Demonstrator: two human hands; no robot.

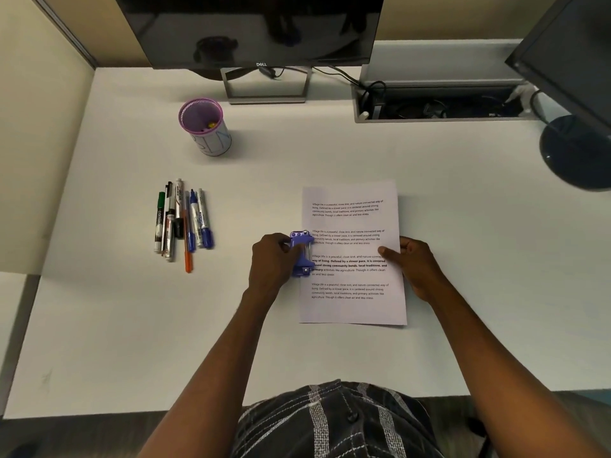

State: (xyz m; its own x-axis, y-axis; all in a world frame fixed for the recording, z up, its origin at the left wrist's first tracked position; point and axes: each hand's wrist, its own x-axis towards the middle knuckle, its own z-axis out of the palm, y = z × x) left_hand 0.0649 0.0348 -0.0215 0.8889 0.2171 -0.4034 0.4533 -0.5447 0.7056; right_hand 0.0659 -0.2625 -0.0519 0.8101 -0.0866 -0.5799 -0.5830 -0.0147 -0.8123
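A printed sheet of paper point(353, 305) lies on the white desk point(132, 325) in front of me. A blue hole punch point(301, 252) sits over the sheet's left edge, about halfway down. My left hand point(271, 262) grips the punch from the left, fingers curled round it. My right hand point(415, 262) holds the sheet's right edge, with the thumb lying on top of the paper and the fingers at or under the edge.
Several pens and markers point(183, 221) lie in a row at the left. A purple mesh pen cup point(205, 127) stands behind them. A monitor stand point(266, 85) and a cable tray point(439, 104) are at the back, a second monitor's base point(575, 153) at far right.
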